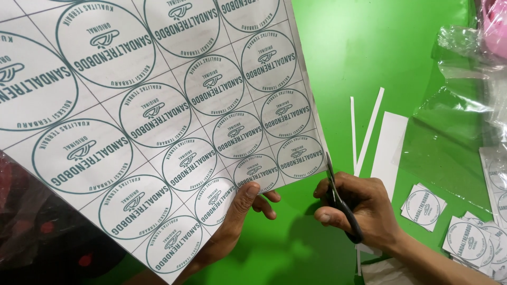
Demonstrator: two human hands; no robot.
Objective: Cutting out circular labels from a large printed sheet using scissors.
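Filling the upper left and centre of the frame: a large white sheet (148,105) printed with a grid of green round labels, held up tilted above a green surface (369,47).

Lower left corner: dark red-and-black stuff under clear wrap, too murky to identify.

Left hand (237,216), bottom centre, pinches the sheet's lower edge: thumb on the printed face, fingertips curled out from behind just right of it.

Right hand (359,208), lower centre-right, is closed around the black handles of scissors (340,203). Blades point up, tip touching the sheet's lower right corner edge. Blades look nearly together; can't tell the exact gap.

Just right of the scissors: thin white paper strips (369,129) and a wider white offcut (390,145) lying on the green surface.

Further right: clear plastic film (454,111), crumpled, running from the upper right down the frame's right side.

Lower right: small stack of cut square labels (423,207), and beside it a bigger loose pile of cut labels (470,240) at the frame edge. Both well apart from the sheet.
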